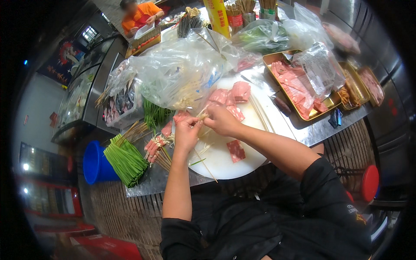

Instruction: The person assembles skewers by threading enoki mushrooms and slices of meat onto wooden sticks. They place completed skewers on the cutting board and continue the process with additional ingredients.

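My left hand (187, 131) and my right hand (218, 120) meet over the left part of a round white cutting board (224, 169), their fingertips pinching a small bunch of enoki mushrooms (202, 116) between them. Behind my hands lie overlapping slices of pink luncheon meat (241, 92). One meat slice (236, 151) rests alone near the board's front. Bamboo skewers (259, 112) lie on the board's right side, and one more skewer (206, 165) lies below my left hand. To the left, skewered meat-and-enoki rolls (154, 149) are piled beside the board.
Skewered green stalks (126, 161) overhang the table's left edge by a blue bucket (97, 162). A clear bag of enoki (185, 78) stands behind the board. A gold tray of sliced meat (287, 87) is at the right. A person in orange (143, 16) works across the table.
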